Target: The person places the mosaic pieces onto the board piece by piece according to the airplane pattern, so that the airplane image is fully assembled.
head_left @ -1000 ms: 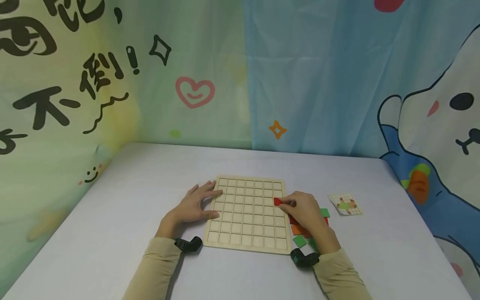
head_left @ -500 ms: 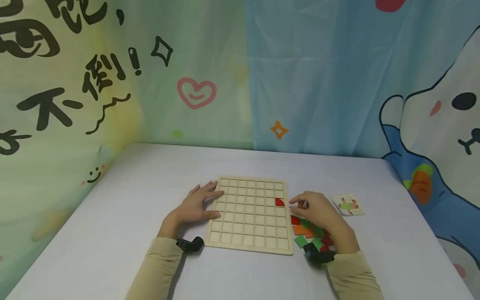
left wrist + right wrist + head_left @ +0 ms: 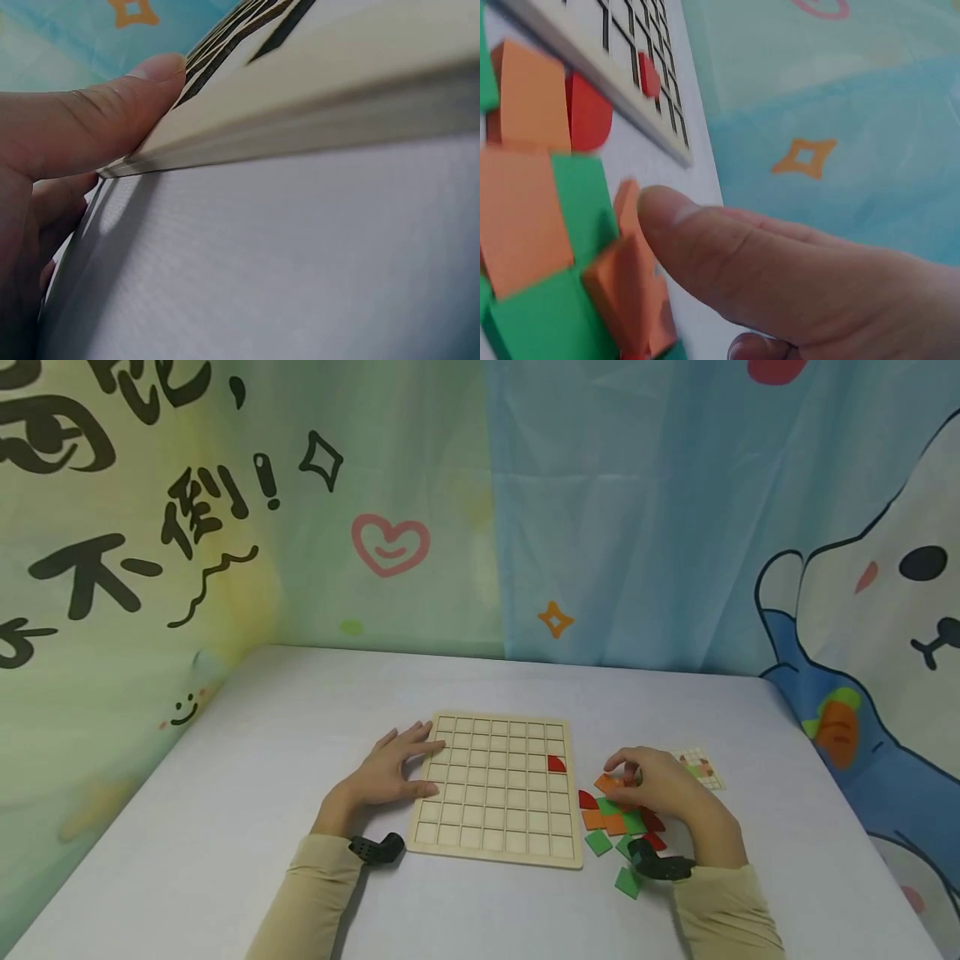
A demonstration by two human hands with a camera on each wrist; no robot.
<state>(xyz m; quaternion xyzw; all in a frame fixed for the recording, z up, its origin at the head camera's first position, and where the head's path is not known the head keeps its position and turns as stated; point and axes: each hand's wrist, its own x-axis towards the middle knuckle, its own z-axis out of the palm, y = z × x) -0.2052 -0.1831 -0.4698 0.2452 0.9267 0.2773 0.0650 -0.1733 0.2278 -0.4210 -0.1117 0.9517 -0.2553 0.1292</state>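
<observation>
A pale wooden grid board [image 3: 491, 858] lies on the white table, with one red quarter-circle tile [image 3: 556, 764] in a square near its right edge. My left hand [image 3: 390, 768] rests at the board's left edge, fingers spread, the thumb [image 3: 150, 97] lying on the rim in the left wrist view. Right of the board my right hand [image 3: 660, 781] is over loose tiles. Its thumb and index finger pinch an orange square tile [image 3: 606, 783] at the pile's far side; in the right wrist view the thumb [image 3: 705, 240] hides part of the contact.
Around the right hand lie green square tiles [image 3: 598, 842], more orange squares [image 3: 592, 820] and red tiles [image 3: 587, 799]. Behind that hand is a small pattern card [image 3: 705, 768], partly covered. A printed curtain [image 3: 600, 527] hangs behind the table.
My right hand let go of the red quarter-circle tile on the board, drew back to the right and came to the orange tile in the pile. The left hand stayed on the board's edge.
</observation>
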